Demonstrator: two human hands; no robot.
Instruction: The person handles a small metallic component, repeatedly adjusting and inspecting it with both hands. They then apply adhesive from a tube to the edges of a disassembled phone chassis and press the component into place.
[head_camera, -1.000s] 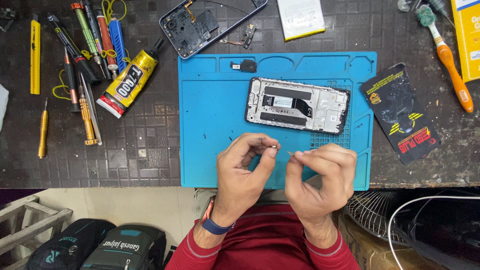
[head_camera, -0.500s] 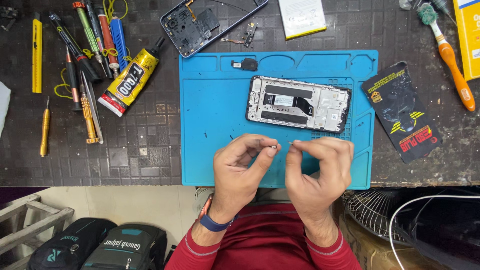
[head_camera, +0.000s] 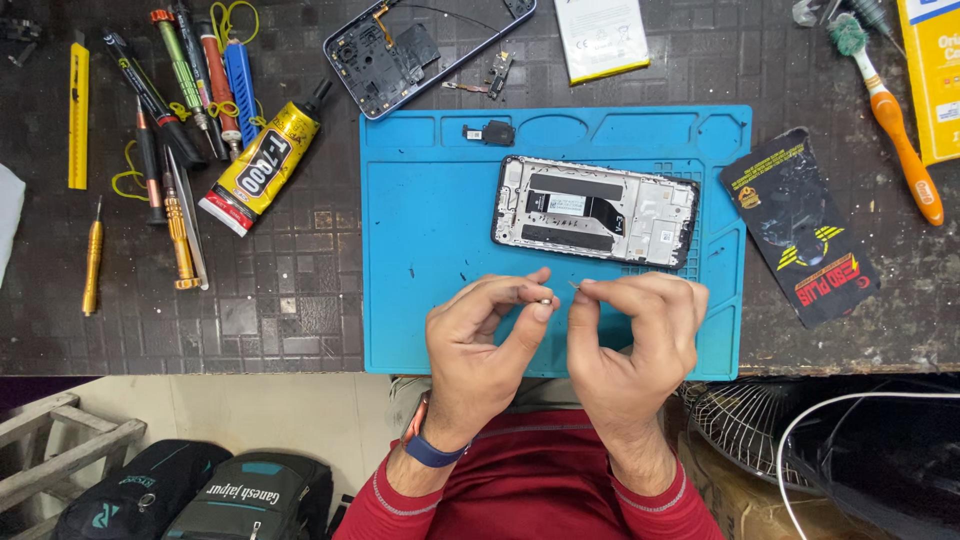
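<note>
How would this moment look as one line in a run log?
left hand: pinching tiny part | right hand: pinching thin tool | above blue mat | opened phone frame beyond

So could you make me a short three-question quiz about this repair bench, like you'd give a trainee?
1. True or false: the opened phone frame lies on the blue mat.
2. What does the left hand pinch at its fingertips?
a) a tiny metallic part
b) a toothbrush
c) a battery
3. Which side of the mat is the yellow glue tube on, as seen by the camera?

Key
1. True.
2. a; it is too small to identify further. The right hand pinches something tiny right beside it.
3. The left, near the screwdrivers.
</note>
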